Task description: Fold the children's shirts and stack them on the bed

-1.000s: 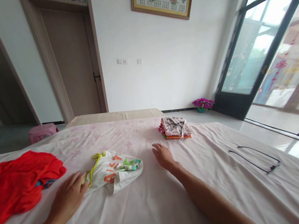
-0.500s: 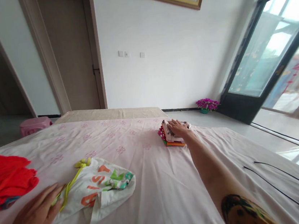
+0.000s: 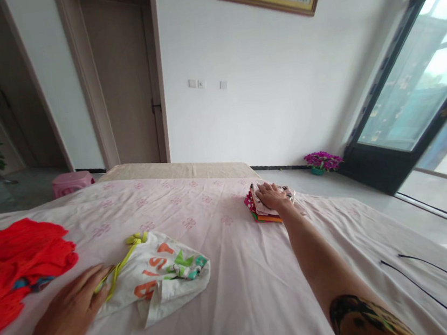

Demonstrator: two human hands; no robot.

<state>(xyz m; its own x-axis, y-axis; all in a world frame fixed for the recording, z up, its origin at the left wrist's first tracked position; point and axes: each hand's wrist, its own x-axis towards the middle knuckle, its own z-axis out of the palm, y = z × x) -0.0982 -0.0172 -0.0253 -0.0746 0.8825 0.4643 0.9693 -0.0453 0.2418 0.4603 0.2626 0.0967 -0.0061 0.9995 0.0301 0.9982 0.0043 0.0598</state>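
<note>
My right hand reaches far out and lies flat, fingers stretched, on top of a small stack of folded cloths. The top piece is pale pink with dark print; red with white dots, orange and green edges show beneath. On the near left, my left hand rests with extended fingers at the yellow-trimmed edge of a crumpled white garment. The garment has orange letters, a green print and a yellow knot. Left of that hand lies a heap of bright red cloth with some blue showing under it.
A pale pink flowered sheet covers the wide surface. Eyeglasses lie at the right, partly out of view. Beyond are a pink stool, a pot of purple flowers, a closed door and a glass door.
The view has turned slightly left, so everything sits further right in it. Both hands keep their places on the white garment and the folded stack.
</note>
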